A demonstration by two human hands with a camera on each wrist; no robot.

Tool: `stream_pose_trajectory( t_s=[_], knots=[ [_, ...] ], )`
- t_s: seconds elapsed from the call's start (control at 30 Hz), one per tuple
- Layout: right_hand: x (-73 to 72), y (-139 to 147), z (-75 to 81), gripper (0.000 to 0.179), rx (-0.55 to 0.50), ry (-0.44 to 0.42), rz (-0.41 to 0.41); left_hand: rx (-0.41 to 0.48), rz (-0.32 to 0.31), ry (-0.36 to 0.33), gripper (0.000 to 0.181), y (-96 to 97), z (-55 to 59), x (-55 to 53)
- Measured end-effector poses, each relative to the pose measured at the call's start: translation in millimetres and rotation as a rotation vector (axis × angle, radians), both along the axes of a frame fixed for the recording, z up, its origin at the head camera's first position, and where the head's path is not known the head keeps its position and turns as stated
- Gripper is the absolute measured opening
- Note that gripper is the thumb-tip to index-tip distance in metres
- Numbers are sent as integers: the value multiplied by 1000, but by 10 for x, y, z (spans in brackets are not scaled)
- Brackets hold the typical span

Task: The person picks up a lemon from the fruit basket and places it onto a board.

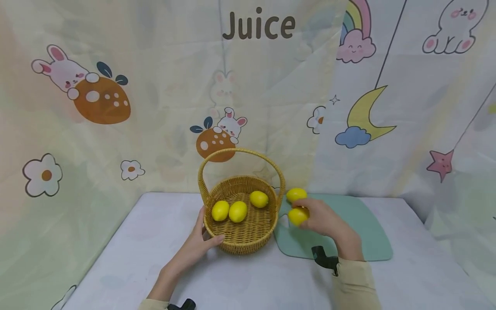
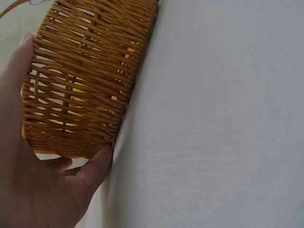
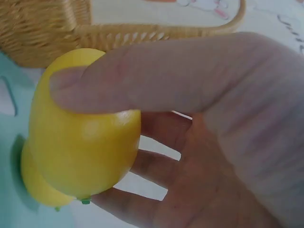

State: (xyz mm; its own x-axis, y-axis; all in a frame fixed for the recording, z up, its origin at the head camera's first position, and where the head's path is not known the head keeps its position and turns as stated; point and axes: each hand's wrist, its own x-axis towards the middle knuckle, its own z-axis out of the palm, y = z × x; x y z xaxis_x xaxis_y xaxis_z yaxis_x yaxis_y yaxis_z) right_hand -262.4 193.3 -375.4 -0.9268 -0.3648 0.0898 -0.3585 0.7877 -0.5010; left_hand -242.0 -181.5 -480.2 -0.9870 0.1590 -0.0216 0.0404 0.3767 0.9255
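A wicker basket (image 1: 248, 232) with a tall arched handle stands at the middle of the table, three yellow lemons (image 1: 237, 211) inside it. My left hand (image 1: 197, 241) holds the basket's left side, thumb at the front rim and fingers round the outer wall; in the left wrist view the woven wall (image 2: 85, 76) fills the grasp. To the right of the basket, my right hand (image 1: 323, 217) grips a lemon (image 1: 297, 216) between thumb and fingers, over the green mat. In the right wrist view the thumb lies across this lemon (image 3: 85, 142). Another lemon (image 1: 296, 195) sits just behind it on the mat.
The pale green mat (image 1: 360, 232) lies on the white-covered table (image 1: 248, 284), right beside the basket. A printed cloth backdrop (image 1: 166, 107) with cartoon rabbits and a moon hangs behind the table's far edge. The basket handle (image 1: 244, 150) arches high above the rim.
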Motion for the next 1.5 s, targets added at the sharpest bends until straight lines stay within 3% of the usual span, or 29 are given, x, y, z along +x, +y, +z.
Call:
stream_pose_trajectory(
  t_s=[0.57,0.9,1.13,1.5],
  knots=[
    [-136,82,-347,49,75,-82,-34,7,-3,-1,110,1,9,-8],
    [-104,67,-293,51,58,-78,-61,7,4,6,110,8,3,-3],
    [-78,61,-242,44,52,-68,-71,4,7,10,111,7,9,10],
    [25,45,7,47,40,-82,-78,18,3,8,110,11,14,21]
  ],
)
